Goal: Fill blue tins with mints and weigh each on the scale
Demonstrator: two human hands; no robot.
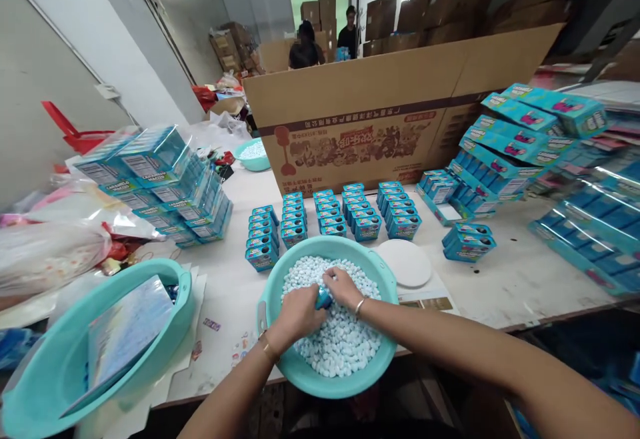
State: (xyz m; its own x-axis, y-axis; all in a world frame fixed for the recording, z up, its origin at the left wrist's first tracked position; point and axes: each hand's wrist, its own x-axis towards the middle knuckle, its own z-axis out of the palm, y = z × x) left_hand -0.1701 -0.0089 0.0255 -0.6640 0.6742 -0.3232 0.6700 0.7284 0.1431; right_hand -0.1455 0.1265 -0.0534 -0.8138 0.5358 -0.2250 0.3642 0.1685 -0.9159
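A turquoise basin [340,389] full of small pale candies [345,352] sits at the table's front edge. Over the candies, my left hand [300,312] is wrapped round a small blue container [324,297], most of it hidden by the fingers. My right hand [343,285] touches the candies just right of that container, its fingers bent together; whatever they pinch is too small to make out. Behind the basin stand several rows of small blue boxes [367,224]. A white round lid [406,263] lies close to the basin's right rim.
At the left, another turquoise basin [30,385] holds a printed sheet. Wrapped blue cartons [165,179] are stacked behind it. A large cardboard sheet [360,119] stands along the back. Display cartons [520,139] pile up at the right. Two people [349,35] are beyond the cardboard.
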